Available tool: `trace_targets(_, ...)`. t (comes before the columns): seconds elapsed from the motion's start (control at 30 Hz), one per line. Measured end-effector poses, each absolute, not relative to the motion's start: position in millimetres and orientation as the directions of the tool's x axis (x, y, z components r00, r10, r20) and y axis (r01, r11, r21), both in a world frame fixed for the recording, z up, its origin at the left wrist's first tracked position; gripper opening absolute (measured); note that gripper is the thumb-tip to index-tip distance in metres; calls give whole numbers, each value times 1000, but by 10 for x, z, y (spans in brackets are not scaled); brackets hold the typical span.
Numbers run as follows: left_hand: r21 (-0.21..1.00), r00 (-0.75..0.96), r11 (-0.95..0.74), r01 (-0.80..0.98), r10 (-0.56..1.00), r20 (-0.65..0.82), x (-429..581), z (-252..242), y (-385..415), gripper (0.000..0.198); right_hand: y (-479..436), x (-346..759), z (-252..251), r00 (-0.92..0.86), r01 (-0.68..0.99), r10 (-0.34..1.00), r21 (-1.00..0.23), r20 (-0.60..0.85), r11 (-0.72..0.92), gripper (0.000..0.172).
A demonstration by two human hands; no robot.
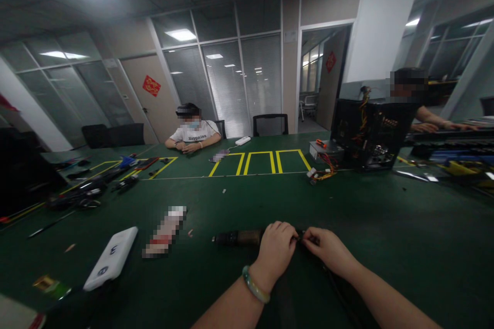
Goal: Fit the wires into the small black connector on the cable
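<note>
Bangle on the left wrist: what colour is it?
Pale green, slightly translucent; the bangle shows best in the head view.

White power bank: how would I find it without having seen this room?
Start at the big green table. Left of the person's left hand lies the white power bank. Unlike the blurred packet beside it, it is a smooth white slab.

Across your green table (386, 226), a person (194, 133) sits beyond yellow tape boxes (259, 162); a white pack (111, 265) lies left, an open computer case (368, 133) far right.
</note>
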State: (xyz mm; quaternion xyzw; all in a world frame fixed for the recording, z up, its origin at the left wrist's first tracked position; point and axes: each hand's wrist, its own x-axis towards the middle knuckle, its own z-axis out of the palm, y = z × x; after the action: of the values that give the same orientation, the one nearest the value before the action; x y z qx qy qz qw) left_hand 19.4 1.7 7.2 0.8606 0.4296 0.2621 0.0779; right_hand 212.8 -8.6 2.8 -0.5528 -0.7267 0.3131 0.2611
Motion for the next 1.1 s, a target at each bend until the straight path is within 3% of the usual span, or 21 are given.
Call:
trace_targets(0.37,317,488,-602,733,790,372,223,70,25,6,-97,2053,-32,-178,641,981,-749,72,171,15)
trace_targets(0.77,336,489,-612,716,783,384,205,56,31,3,-85,2066,-69,-209,634,976,-752,56,179,13)
trace_targets(1.1,286,515,-623,728,772,372,229,76,37,2,-110,2053,-34,-192,649,980,-741,60,172,14)
